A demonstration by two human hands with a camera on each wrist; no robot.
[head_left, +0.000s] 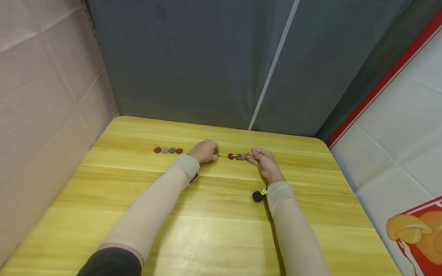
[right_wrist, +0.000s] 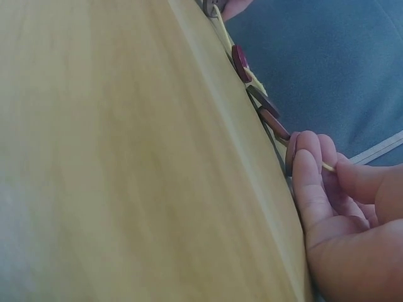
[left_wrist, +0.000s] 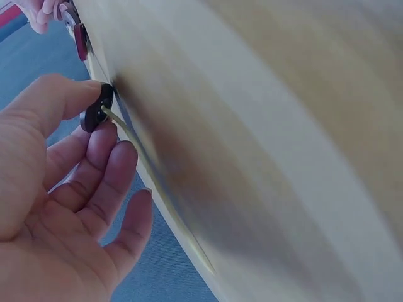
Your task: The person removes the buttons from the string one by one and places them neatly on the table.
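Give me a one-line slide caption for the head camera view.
Two hands, left hand and right hand, thread buttons on a cord over a yellow wooden table; four loose buttons wait nearby.

A yellow wooden table [head_left: 214, 230], grey fabric backdrop [head_left: 193, 61] behind, pinkish sheet [head_left: 41, 96] at left

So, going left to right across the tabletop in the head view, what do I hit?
Row of four loose buttons → left hand pinching a dark button → bare stretch of yellow cord → buttons strung on the cord → right hand gripping the cord's other end.
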